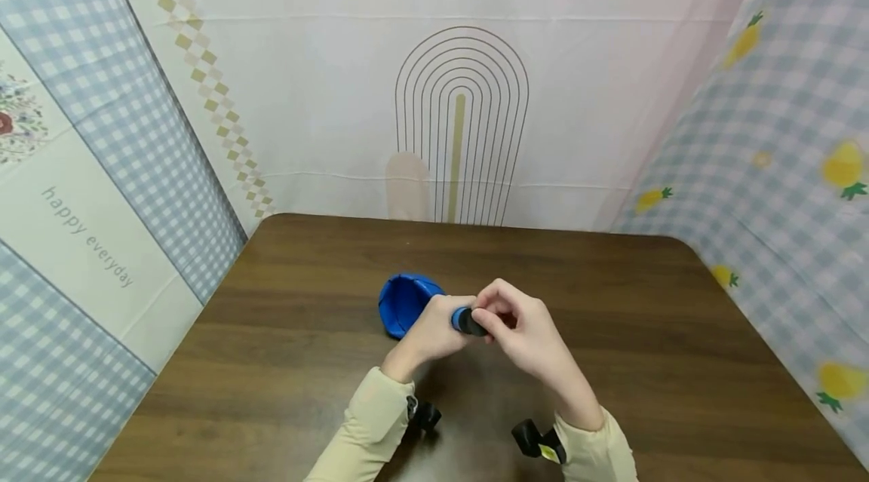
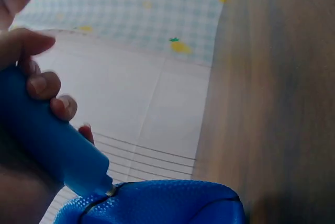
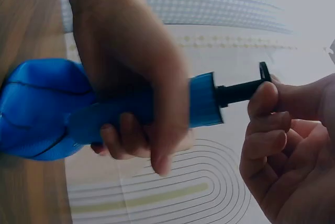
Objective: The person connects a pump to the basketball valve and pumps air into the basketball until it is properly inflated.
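A blue ball (image 1: 405, 306) with dark seams, caved in on one side, lies on the table just beyond my left hand (image 1: 434, 331). That hand wraps its fingers around the blue barrel of a hand pump (image 3: 205, 101). In the left wrist view the nozzle (image 2: 107, 186) of the pump meets the ball's surface at a seam; how deep it sits there is hidden. With thumb and fingers, my right hand (image 1: 529, 335) pinches the black pump handle (image 3: 265, 71). Part of the black rod (image 3: 238, 94) shows between handle and barrel.
The brown wooden table (image 1: 285, 369) runs out to all sides of the hands. A pale patterned cloth (image 1: 326, 105) hangs behind its far edge, with checked cloth (image 1: 767, 203) at the right. Small black wrist cameras (image 1: 426, 416) are strapped over the sleeves.
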The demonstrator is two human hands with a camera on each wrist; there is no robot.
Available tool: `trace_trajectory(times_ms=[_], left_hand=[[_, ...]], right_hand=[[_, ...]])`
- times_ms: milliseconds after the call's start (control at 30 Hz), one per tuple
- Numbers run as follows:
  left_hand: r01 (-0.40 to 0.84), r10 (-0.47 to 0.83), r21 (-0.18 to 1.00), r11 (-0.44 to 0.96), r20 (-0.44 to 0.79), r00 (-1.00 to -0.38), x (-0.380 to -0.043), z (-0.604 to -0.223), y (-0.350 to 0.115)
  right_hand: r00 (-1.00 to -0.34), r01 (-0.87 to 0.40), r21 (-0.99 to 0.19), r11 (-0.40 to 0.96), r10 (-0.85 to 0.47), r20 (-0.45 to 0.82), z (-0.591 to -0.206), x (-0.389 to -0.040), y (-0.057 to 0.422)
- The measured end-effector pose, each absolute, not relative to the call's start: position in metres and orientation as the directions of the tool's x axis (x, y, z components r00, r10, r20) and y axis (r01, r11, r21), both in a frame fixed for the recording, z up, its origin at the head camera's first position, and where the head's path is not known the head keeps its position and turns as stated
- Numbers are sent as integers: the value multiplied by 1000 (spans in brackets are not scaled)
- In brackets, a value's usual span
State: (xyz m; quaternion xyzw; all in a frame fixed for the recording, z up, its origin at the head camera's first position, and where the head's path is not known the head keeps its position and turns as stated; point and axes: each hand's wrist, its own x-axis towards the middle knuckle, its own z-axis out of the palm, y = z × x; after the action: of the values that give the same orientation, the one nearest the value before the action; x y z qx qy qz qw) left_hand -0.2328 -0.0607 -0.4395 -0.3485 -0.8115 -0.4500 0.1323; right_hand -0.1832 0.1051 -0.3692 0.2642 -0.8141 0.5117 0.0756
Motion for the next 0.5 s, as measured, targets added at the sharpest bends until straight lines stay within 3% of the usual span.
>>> trace_trajectory(times_ms=[133, 267, 400, 500], left_hand=[[708, 459, 613, 352, 546, -701, -232, -434, -68], [774, 449, 521, 360, 630, -633, -231, -429, -74], [840, 477, 402, 364, 695, -539, -233, -424, -78], [851, 510, 384, 359, 683, -523, -237, -422, -87]], right_hand=[[-830, -549, -766, 334, -327, 453, -367, -180, 108], [-823, -567, -756, 328, -202, 530, -363, -180, 109], [-850, -522, -796, 307, -101, 518, -358, -178, 110], [-866, -494, -829, 264, -65, 495, -353, -175, 112]])
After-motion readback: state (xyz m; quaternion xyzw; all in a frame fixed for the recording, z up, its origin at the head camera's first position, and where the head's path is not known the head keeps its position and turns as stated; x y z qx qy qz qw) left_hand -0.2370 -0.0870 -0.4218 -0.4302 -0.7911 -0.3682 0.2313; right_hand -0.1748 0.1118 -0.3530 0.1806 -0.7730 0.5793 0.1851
